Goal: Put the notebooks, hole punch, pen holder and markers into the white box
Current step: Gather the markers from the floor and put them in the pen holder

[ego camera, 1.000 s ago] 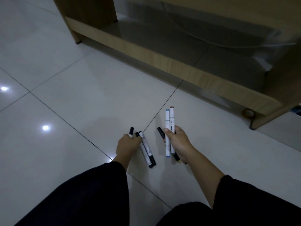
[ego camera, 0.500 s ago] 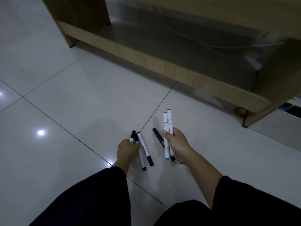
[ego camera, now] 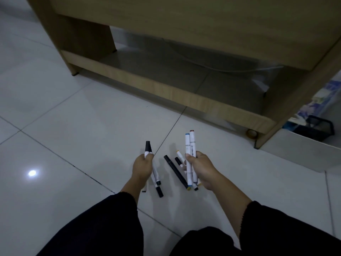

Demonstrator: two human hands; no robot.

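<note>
1. Gripping a bundle of markers, the right hand (ego camera: 200,169) has its fingers (ego camera: 188,157) wrapped round two white-barrelled ones (ego camera: 190,154) that stand nearly upright, caps pointing away from the person, plus a few shorter ones poking out beside and below the fist.
2. The left hand (ego camera: 142,168) is likewise curled shut on its own markers (ego camera: 154,170): a black cap (ego camera: 148,146) sticks up past the knuckles, and the other ends hang down towards the floor (ego camera: 73,126).
3. Both hands hover above the tiled floor, just in front of the wooden desk frame (ego camera: 184,97); whether any marker is left on the tiles I cannot tell.
4. The white box (ego camera: 302,150) sits at the far right, beyond the desk's side panel, with a black mesh pen holder (ego camera: 317,128) and what look like notebooks (ego camera: 323,97) already in it.
5. The relation that matters: the box lies to the right and ahead of both hands, and the right hand is clearly nearer, the left well apart from it.
6. My judgement is that the right bundle should go first, tipped so the long axes drop in lengthwise along the box rather than across its rim.
</note>
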